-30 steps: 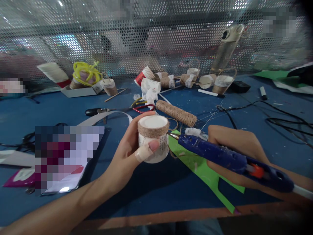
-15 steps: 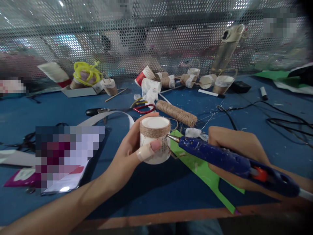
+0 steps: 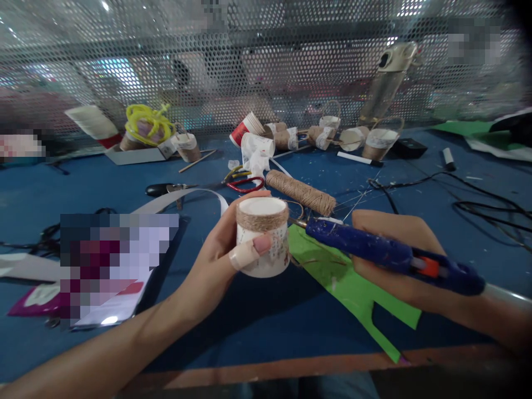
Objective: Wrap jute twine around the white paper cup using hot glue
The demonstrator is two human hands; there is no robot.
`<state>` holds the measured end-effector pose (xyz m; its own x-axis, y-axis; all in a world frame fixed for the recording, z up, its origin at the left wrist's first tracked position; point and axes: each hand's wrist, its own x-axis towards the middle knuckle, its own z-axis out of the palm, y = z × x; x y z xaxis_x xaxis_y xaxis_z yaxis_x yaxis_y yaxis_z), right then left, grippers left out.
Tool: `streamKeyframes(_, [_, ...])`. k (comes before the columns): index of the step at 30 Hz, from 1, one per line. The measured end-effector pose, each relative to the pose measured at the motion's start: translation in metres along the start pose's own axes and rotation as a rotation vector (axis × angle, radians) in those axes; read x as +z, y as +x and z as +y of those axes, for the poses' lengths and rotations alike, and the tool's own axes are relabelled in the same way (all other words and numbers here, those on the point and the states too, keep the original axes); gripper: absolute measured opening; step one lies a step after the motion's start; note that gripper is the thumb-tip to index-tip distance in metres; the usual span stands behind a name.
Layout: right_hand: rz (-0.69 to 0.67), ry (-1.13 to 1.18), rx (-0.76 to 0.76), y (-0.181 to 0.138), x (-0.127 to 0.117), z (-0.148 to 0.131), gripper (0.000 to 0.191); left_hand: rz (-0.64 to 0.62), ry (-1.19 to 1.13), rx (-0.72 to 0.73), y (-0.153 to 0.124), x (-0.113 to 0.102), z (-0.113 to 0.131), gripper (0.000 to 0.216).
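A white paper cup, its closed base facing up, is held above the table in my left hand. Twine is wound in a band around the cup's upper part. My left thumb, with a bandage on it, presses the cup's front. In my right hand is a blue glue gun with an orange-red switch. Its metal tip points left, close to the right side of the twine band. A loose twine end hangs at the cup's right. Behind the cup lies a roll of twine.
Green paper lies under the glue gun. Red-handled scissors, twine-wrapped cups and a tall bottle stand or lie farther back. At left are a blurred phone-like item and white ribbon. Black cables run at right.
The glue gun's tip has moved slightly up and right, away from the twine band, and its rear end has swung up and left. The cup is nearly where it was.
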<state>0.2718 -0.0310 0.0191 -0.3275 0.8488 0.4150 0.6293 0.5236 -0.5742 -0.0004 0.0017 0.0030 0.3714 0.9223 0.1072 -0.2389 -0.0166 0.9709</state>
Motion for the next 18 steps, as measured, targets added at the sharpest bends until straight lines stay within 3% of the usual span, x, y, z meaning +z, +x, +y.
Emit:
streamKeyframes(4, [0.024,-0.01,0.056,0.002,-0.001,0.005,0.025,-0.071,0.016,-0.005,-0.002,-0.003,-0.003,0.056])
streamKeyframes(10, [0.206,0.191,0.218,-0.003,0.004,0.001,0.023,-0.021,0.038,-0.003,0.0,0.002,-0.002,0.055])
streamKeyframes(12, [0.182,0.356,0.241,-0.004,0.007,-0.003,0.017,-0.007,0.039,-0.011,0.001,0.005,-0.003,0.056])
streamKeyframes(14, [0.139,0.475,0.236,-0.003,0.01,-0.008,0.023,0.006,0.052,-0.014,0.002,0.007,-0.004,0.057])
streamKeyframes(18, [0.046,0.496,0.213,-0.002,0.016,-0.012,0.034,0.007,0.089,-0.008,0.004,0.009,-0.007,0.059])
